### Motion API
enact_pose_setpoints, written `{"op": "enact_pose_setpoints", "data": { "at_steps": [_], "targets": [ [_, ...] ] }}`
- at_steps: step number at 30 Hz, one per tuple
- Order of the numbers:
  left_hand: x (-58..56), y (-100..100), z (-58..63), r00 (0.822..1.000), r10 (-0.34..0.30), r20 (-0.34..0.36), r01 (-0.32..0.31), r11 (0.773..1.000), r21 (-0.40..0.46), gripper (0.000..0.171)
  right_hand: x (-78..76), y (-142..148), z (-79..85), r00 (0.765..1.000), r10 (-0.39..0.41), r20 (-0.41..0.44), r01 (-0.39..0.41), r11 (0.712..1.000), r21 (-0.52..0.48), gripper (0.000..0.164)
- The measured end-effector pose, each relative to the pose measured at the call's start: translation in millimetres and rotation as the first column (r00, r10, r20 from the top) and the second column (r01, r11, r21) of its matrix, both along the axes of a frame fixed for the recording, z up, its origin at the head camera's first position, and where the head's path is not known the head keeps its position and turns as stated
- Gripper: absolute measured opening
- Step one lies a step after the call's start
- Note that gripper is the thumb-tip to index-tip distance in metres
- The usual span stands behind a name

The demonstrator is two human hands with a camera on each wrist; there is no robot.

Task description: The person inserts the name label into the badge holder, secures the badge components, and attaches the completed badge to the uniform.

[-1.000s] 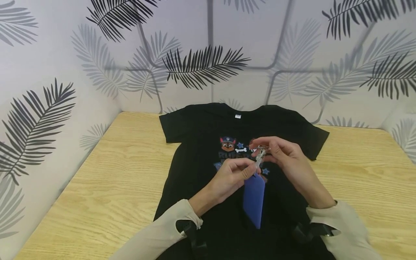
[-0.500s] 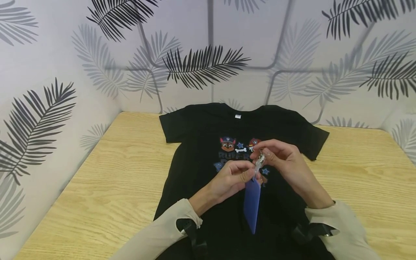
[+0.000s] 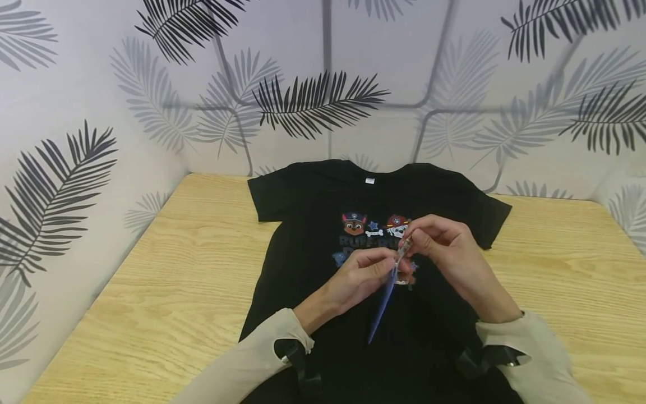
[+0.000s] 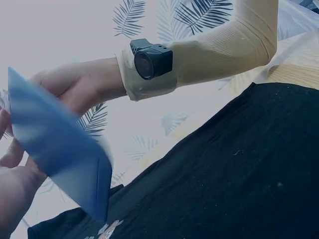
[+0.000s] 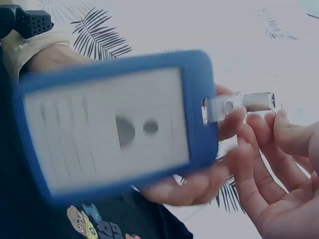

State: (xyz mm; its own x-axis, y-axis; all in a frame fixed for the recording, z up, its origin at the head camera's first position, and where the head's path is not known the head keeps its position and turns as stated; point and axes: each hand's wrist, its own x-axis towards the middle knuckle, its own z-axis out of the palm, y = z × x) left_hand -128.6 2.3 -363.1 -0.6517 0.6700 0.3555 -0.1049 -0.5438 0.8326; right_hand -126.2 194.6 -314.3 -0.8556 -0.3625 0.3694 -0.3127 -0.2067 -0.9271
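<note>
A blue ID badge holder point(image 3: 382, 311) hangs nearly edge-on below my hands in the head view. The right wrist view shows its blue frame point(image 5: 202, 142) around a pale card with a blurred portrait and lines. At its slot, a clear strap leads to a metal clip point(image 5: 259, 101). With thumb and fingers, my left hand point(image 3: 353, 280) pinches the strap close to the holder's top. My right hand point(image 3: 451, 255) pinches the clip just above. Beneath both hands lies a black T-shirt point(image 3: 308, 252) with cartoon dog prints, spread flat, collar away from me.
The T-shirt lies on a light wood table point(image 3: 166, 264). A pale wall covering point(image 3: 292, 50) with dark feather patterns borders the table at the back and left. Black cameras are strapped to both wrists, such as the one on the right wrist point(image 4: 152, 59).
The badge holder has turned from showing its blue face to nearly edge-on, its lower end swinging left. The right hand's fingers have closed in on the clip; the left hand stays almost still.
</note>
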Motion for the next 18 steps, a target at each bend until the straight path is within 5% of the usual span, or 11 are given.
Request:
{"op": "enact_pose_setpoints", "data": {
  "at_steps": [9, 13, 16, 18],
  "targets": [
    [-1.5, -4.4, -0.3, 0.996, 0.056, 0.074, -0.05, 0.995, -0.083, 0.024, 0.5, 0.8, 5.4, 0.992, -0.124, 0.017, 0.124, 0.992, 0.003, 0.019],
    [-5.1, -7.6, 1.0, 0.989, 0.148, -0.007, -0.148, 0.977, -0.157, 0.033, 2.4, 0.8, 8.8, 0.977, -0.213, 0.004, 0.213, 0.975, 0.063, 0.015],
    [-9.3, -10.3, 5.8, 0.947, 0.251, -0.198, -0.294, 0.928, -0.227, 0.029, 4.5, -0.4, 11.3, 0.968, -0.251, -0.004, 0.25, 0.963, 0.102, 0.01],
    [-11.9, -11.6, 11.7, 0.888, 0.315, -0.336, -0.403, 0.884, -0.236, 0.023, 6.3, -1.9, 13.0, 0.965, -0.262, 0.003, 0.26, 0.959, 0.115, 0.009]
  ]
}}
